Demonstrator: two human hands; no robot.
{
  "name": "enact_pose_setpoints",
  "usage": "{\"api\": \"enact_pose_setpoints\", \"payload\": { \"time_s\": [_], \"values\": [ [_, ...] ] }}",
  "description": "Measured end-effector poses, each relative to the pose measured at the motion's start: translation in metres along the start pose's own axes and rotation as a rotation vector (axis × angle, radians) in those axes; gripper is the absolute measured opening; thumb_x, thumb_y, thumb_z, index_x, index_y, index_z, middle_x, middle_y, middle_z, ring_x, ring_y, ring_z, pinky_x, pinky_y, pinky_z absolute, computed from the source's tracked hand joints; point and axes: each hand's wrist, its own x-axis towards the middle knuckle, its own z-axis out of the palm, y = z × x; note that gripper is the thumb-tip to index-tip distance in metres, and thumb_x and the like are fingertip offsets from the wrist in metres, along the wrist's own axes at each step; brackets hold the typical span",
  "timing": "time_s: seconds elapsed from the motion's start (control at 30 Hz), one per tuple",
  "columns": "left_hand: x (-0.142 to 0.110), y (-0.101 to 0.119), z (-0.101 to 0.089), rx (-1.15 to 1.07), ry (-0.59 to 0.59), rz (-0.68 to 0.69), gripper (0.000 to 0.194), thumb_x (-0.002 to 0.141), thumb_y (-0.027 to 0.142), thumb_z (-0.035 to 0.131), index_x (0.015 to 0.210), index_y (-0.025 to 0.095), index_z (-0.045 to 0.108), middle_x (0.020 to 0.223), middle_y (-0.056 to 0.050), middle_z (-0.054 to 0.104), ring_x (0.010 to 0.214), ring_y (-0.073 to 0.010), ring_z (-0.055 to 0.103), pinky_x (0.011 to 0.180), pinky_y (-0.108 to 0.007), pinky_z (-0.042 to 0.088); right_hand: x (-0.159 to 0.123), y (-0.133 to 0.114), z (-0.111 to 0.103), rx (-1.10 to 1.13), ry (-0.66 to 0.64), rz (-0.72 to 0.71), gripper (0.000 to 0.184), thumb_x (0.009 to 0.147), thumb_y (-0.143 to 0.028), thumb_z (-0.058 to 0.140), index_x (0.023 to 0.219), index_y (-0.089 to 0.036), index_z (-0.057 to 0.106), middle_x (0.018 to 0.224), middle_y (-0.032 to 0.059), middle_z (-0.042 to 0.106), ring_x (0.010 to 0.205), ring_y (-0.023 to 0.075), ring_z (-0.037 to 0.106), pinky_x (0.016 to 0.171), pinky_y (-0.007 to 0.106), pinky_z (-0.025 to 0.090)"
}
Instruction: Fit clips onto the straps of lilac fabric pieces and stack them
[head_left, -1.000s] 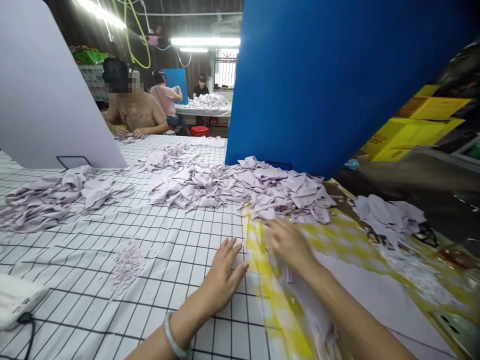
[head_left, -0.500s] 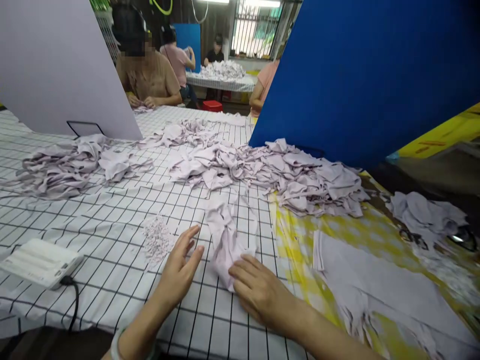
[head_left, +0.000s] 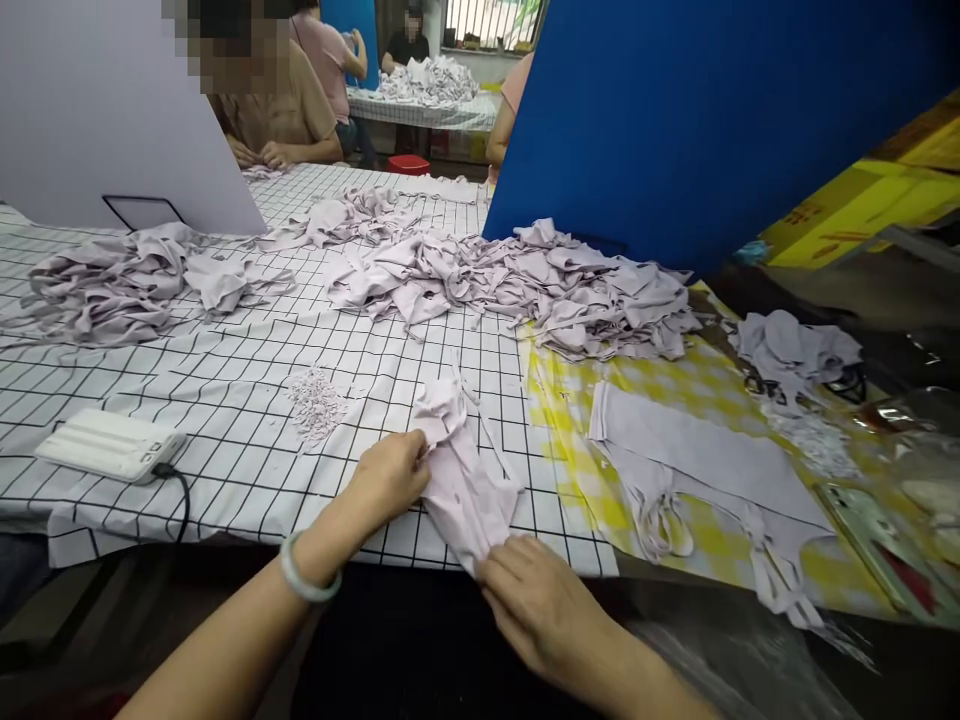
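A pale lilac fabric piece (head_left: 461, 470) lies crumpled at the near edge of the checked tablecloth (head_left: 225, 400). My left hand (head_left: 390, 478) pinches its left side with closed fingers. My right hand (head_left: 536, 605) grips its lower end at the table's edge. A big heap of the same lilac pieces (head_left: 555, 285) spreads across the middle of the table. A flat stack of smoothed pieces (head_left: 705, 460) lies to the right on a yellow checked cloth (head_left: 570, 440).
A white power bank (head_left: 109, 443) with a black cable sits at the left. A small pile of lilac scraps (head_left: 316, 400) lies near it. Another fabric heap (head_left: 120, 280) is far left. Grey board (head_left: 97, 100) and blue board (head_left: 675, 110) stand upright. Other people sit behind.
My right hand left the heap and pulled one lilac piece to the near edge. My left hand went from flat and open to pinching the piece. The view tilted down.
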Motion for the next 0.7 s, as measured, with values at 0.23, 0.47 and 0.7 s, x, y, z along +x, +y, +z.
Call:
{"api": "enact_pose_setpoints", "payload": {
  "time_s": [0.23,0.47,0.7],
  "values": [
    [-0.036,-0.030,-0.010,-0.411,0.169,-0.151,0.007,0.080,0.027,0.056,0.082,0.021,0.053,0.071,0.001,0.054,0.062,-0.0151,0.050,0.058,-0.026,0.038,0.047,0.021,-0.002,0.063,0.306,0.379,0.022,0.092,-0.041,0.059,0.095,-0.020,0.058,0.085,0.0059,0.063,0.078,0.0216,0.060,0.068,0.034,0.047],
    [-0.008,-0.025,0.003,0.030,0.310,0.203,0.015,0.077,0.017,0.059,0.090,0.020,0.065,0.098,-0.009,0.062,0.096,-0.0261,0.055,0.085,-0.040,0.045,0.101,0.029,0.023,-0.059,0.207,0.289,0.007,0.090,-0.027,0.060,0.090,-0.021,0.063,0.091,0.0053,0.064,0.089,0.0233,0.057,0.082,0.038,0.044],
    [-0.003,-0.032,-0.038,-1.086,0.397,-0.154,0.022,0.071,0.036,0.066,0.072,0.018,0.053,0.076,0.000,0.058,0.073,-0.0143,0.055,0.069,-0.027,0.046,0.090,0.021,0.019,0.130,0.267,0.384,0.009,0.088,-0.024,0.058,0.082,-0.021,0.064,0.085,0.0053,0.063,0.085,0.0234,0.056,0.077,0.037,0.044]
  ]
}}
